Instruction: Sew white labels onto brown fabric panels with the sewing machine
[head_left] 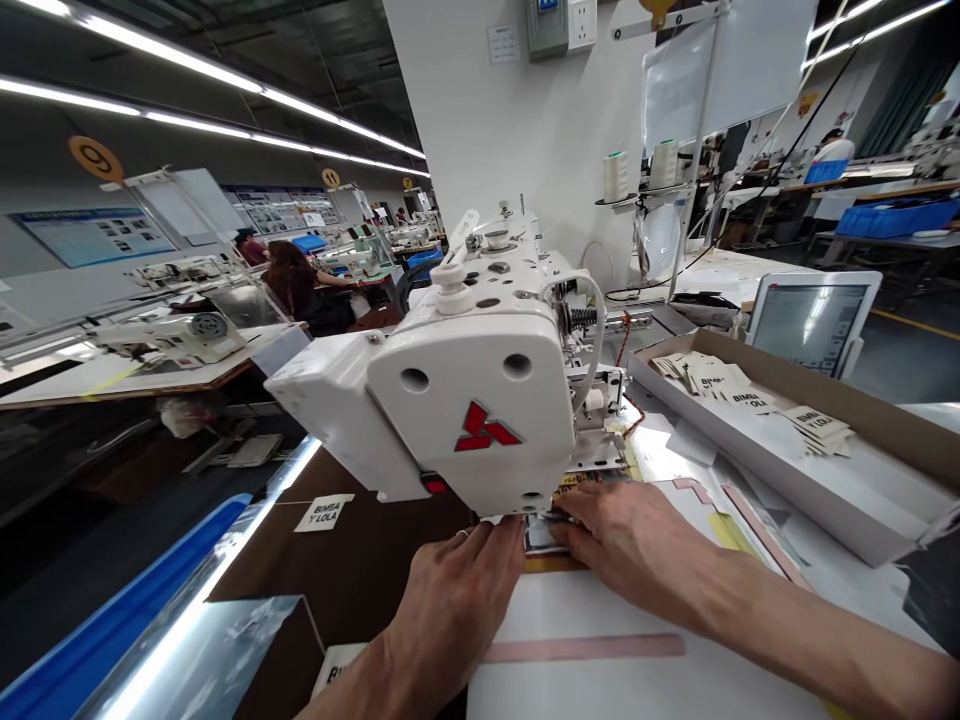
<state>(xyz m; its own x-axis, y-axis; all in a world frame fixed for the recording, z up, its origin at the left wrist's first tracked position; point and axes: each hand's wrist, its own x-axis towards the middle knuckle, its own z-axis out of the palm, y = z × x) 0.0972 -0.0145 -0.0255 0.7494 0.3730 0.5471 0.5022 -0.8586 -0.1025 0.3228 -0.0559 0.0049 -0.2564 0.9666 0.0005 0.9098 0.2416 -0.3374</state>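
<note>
A white sewing machine [480, 400] with a red three-part emblem fills the middle of the view. My left hand [457, 600] lies beneath its head, fingers bent and pressed together, a ring on one finger. Its fingertips meet the work at the needle area, and what they hold is hidden. From the right, my right hand [630, 530] reaches to the same spot, with thumb and fingers closed around the edge of a small piece by the metal clamp. Dark brown material [262, 550] spreads left of the machine, bearing a cream "BIMBA Y LOLA" label [325, 513].
An open cardboard box [787, 480] with several loose labels stands on the right, before a tablet screen [817, 320]. Thread cones [616, 177] stand behind the machine. A blue bin [135, 620] is at lower left. A person [289, 280] sits at another station.
</note>
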